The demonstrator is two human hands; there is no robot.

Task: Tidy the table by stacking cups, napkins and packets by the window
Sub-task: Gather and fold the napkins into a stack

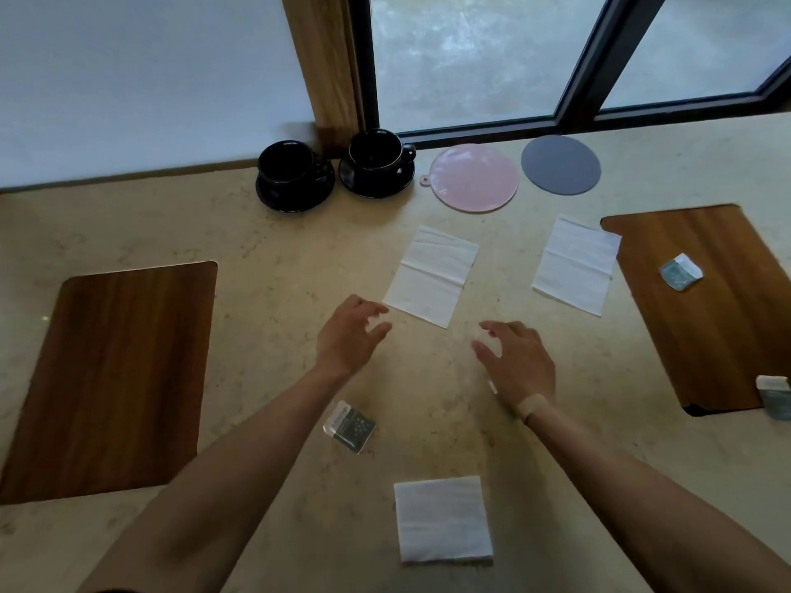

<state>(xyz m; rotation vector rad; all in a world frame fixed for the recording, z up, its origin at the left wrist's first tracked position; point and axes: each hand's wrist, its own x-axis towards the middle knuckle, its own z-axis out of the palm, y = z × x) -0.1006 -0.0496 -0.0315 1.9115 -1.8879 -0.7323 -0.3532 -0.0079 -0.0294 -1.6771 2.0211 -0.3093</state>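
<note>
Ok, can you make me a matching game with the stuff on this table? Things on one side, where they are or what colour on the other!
Things:
1. round mat beside the cups
2. round mat farther right
3. packet with a folded white top
4. packet with a clear edge

Places and colours:
A. grey
B. lying on the bare table under the left forearm
C. pink
D. lying on the right wooden board

Pairs: 1-C, 2-A, 3-D, 4-B
</note>
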